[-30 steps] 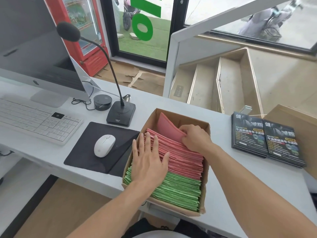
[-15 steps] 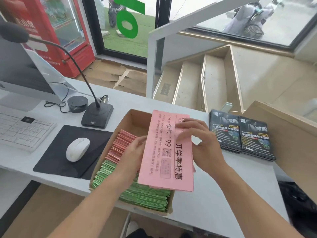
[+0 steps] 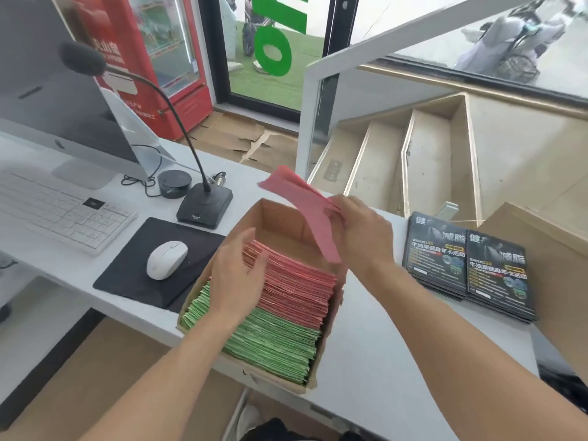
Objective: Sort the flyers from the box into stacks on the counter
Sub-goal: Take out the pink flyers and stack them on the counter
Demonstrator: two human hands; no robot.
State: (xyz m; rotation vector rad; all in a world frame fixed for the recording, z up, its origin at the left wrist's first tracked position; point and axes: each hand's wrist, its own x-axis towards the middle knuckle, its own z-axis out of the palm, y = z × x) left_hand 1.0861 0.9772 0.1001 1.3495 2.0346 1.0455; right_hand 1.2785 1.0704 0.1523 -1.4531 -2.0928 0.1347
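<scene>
A cardboard box (image 3: 280,218) stands on the white counter (image 3: 366,361). Inside it, pink flyers (image 3: 296,281) stand on edge at the far end and green flyers (image 3: 273,342) at the near end. My right hand (image 3: 366,237) grips a small bunch of pink flyers (image 3: 305,202) above the box's far right corner, tilted up and to the left. My left hand (image 3: 237,278) rests on the left part of the pink flyers in the box, fingers reaching among their top edges. Two stacks of black flyers (image 3: 464,265) lie to the right.
A black mouse pad with a white mouse (image 3: 166,259) lies left of the box. Behind it stand a gooseneck microphone (image 3: 205,205), a keyboard (image 3: 60,211) and a monitor (image 3: 63,100). A brown board (image 3: 553,265) lies at the far right. Stairs descend beyond the counter.
The pink flyers in my right hand have swung from flat and face-up over the box to edge-on, higher and farther back. My left hand let go of them and went back down onto the pink flyers.
</scene>
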